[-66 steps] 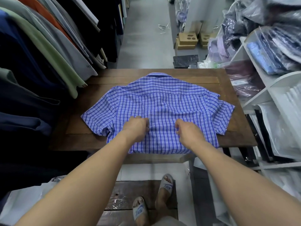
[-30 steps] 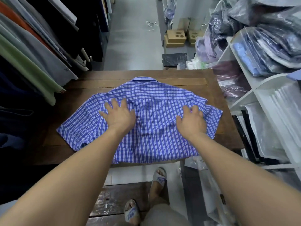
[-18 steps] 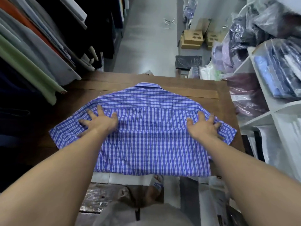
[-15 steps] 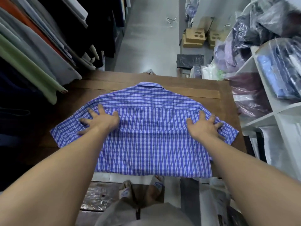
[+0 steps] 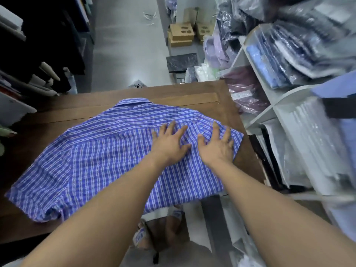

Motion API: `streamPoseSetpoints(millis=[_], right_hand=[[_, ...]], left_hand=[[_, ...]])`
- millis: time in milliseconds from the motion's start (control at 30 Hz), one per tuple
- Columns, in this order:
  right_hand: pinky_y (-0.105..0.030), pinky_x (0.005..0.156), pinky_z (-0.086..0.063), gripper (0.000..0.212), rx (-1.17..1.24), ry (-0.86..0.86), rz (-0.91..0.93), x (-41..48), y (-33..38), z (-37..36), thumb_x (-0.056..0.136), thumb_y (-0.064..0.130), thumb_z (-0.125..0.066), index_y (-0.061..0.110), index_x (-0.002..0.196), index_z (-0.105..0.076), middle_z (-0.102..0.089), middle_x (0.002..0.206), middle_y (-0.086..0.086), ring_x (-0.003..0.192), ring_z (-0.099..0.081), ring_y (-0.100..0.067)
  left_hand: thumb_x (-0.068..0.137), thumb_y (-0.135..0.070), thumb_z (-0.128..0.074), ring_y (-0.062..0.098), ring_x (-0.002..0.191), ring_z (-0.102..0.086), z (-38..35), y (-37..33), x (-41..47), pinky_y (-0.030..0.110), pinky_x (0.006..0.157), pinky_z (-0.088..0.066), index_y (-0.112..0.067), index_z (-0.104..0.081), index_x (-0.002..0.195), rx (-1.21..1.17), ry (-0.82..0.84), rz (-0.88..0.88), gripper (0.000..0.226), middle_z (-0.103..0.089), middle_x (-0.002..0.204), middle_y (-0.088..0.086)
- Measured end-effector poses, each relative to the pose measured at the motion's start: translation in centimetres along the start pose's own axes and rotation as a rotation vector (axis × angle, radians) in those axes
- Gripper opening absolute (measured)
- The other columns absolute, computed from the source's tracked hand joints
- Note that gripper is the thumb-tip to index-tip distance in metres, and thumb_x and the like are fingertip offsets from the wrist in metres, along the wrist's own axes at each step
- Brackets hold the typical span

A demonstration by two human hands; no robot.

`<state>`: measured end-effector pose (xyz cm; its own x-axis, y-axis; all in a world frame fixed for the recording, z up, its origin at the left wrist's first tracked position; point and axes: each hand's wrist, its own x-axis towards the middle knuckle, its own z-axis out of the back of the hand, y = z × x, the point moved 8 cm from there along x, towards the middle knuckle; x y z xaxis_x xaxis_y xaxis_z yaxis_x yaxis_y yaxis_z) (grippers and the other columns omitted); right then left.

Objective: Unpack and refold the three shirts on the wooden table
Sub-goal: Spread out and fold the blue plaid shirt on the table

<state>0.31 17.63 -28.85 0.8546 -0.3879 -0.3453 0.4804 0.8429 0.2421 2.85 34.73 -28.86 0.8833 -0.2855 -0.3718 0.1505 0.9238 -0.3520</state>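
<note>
A blue and white checked short-sleeved shirt [image 5: 100, 160] lies spread out, back up, on the wooden table [image 5: 227, 105], its collar pointing away from me and its hem hanging over the near edge. My left hand [image 5: 169, 145] lies flat with spread fingers on the shirt's right shoulder area. Beside it my right hand [image 5: 217, 145] presses flat on the right sleeve near the table's right edge. Only this one shirt is on the table.
White shelves [image 5: 269, 110] packed with bagged shirts [image 5: 289, 60] stand close on the right. Hanging garments [image 5: 28, 54] line the left. Cardboard boxes [image 5: 182, 34] and dark packets [image 5: 182, 61] sit on the grey floor beyond the table. My sandalled feet [image 5: 142, 236] show below the table edge.
My left hand has slid from the shirt's left side across to the right shoulder, next to my right hand. The view has swung to the right.
</note>
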Motion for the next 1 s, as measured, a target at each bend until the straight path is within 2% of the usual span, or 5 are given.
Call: streamPoseSetpoints(millis=[167,367,767,867,1000], right_hand=[[-0.056,0.123,-0.007,0.068,-0.182,0.073,0.072,0.0,-3.8,0.0,0.101,0.064,-0.024,0.033,0.160,-0.010,0.000,0.169,-0.008,0.154,-0.001,-0.031],[-0.056,0.123,0.005,0.067,-0.297,0.131,0.122,-0.2,-5.9,-0.6,0.102,0.062,-0.014,0.035,0.159,0.011,0.019,0.167,-0.007,0.153,0.015,-0.035],[-0.057,0.122,0.010,0.077,-0.368,0.170,0.237,0.5,-7.2,-0.8,0.095,0.074,-0.008,0.036,0.155,0.023,0.031,0.163,-0.001,0.151,0.027,-0.024],[-0.057,0.122,0.010,0.076,-0.343,0.137,0.232,0.6,-6.6,-0.2,0.098,0.070,-0.016,0.033,0.159,0.011,0.020,0.167,-0.006,0.153,0.018,-0.028],[-0.055,0.122,-0.014,0.058,-0.191,-0.148,0.296,0.2,-2.8,2.7,0.100,0.048,-0.042,0.021,0.151,-0.038,-0.029,0.158,-0.016,0.144,-0.024,-0.037]], left_hand=[[0.091,-0.075,-0.045,0.036,0.153,0.015,-1.2,0.9,1.2,0.066,0.120,0.002,-0.040,-0.001,0.160,0.091,0.128,0.085,0.089,0.017,0.168,0.004],[0.094,-0.057,-0.059,0.043,0.152,0.014,0.0,-1.2,1.7,0.066,0.120,0.003,-0.032,0.002,0.160,0.086,0.186,0.186,0.093,0.016,0.167,0.012],[0.068,-0.081,-0.067,0.044,0.145,0.034,-3.3,-3.1,2.1,0.076,0.111,0.012,-0.046,0.030,0.150,0.184,0.255,-0.027,0.132,0.037,0.160,0.006],[0.075,-0.084,-0.055,0.043,0.146,0.031,-3.3,-3.0,1.7,0.074,0.112,0.011,-0.045,0.029,0.151,0.172,0.225,-0.044,0.120,0.034,0.162,0.006],[0.095,-0.072,-0.035,0.035,0.154,0.007,-0.8,-1.8,0.5,0.061,0.121,0.007,-0.036,-0.011,0.159,0.038,-0.076,-0.017,0.077,-0.002,0.169,0.009]])
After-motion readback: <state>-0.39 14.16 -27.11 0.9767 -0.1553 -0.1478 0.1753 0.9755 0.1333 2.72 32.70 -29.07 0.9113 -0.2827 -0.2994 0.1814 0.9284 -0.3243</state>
